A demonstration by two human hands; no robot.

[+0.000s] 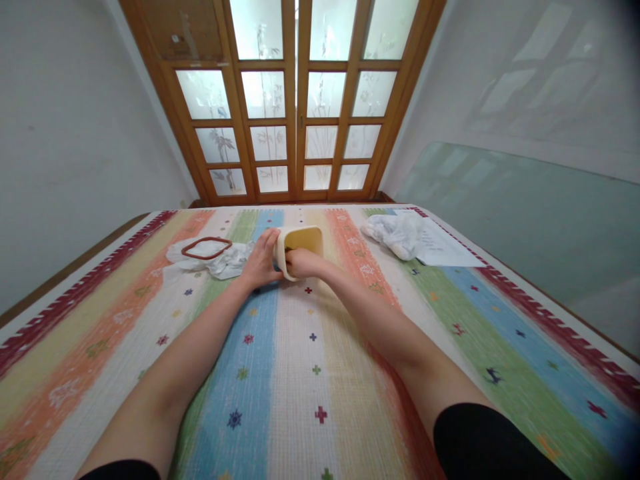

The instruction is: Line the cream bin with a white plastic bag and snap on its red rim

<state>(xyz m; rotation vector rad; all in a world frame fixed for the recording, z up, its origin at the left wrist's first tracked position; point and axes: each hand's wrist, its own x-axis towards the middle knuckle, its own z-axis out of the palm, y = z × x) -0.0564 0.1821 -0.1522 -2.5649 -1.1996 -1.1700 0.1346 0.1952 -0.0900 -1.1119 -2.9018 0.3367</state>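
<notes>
Holding tub (307, 239), R hand (300, 263) inside

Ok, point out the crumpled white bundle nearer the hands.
The crumpled white bundle on the left, beside the left hand, with a rounded reddish-brown ring at its left end. The other bundle lies farther off, rightward, overlapping a white paper sheet.

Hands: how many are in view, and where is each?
2: the left hand holds the cream container from outside; the right hand reaches into its opening, fingertips hard to make out.
</notes>
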